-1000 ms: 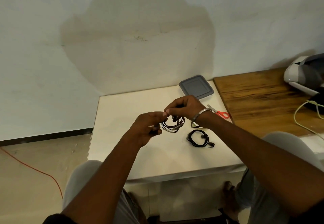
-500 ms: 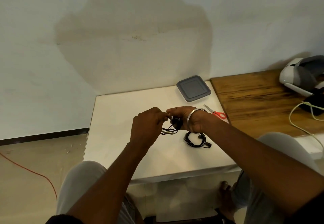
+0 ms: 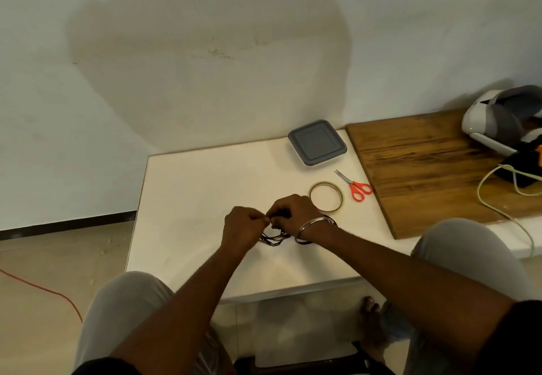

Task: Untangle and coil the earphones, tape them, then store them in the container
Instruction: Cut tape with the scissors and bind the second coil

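Note:
Both hands meet over the middle of the white table. My left hand and my right hand pinch a black coiled earphone, whose loops hang just below the fingers. A second black earphone coil lies on the table, mostly hidden under my right wrist with its metal bangle. A roll of clear tape lies just beyond my right hand. Red-handled scissors lie to its right. The closed grey-lidded container sits at the table's far right corner.
A wooden board adjoins the table on the right, carrying a white and grey headset and a pale yellow cable. A wall stands right behind the table. An orange cord runs across the floor at left. My knees flank the table's near edge.
My hands came down toward the table and closer together with the coil. My right wrist now covers the second coil, and the tape roll has come into view.

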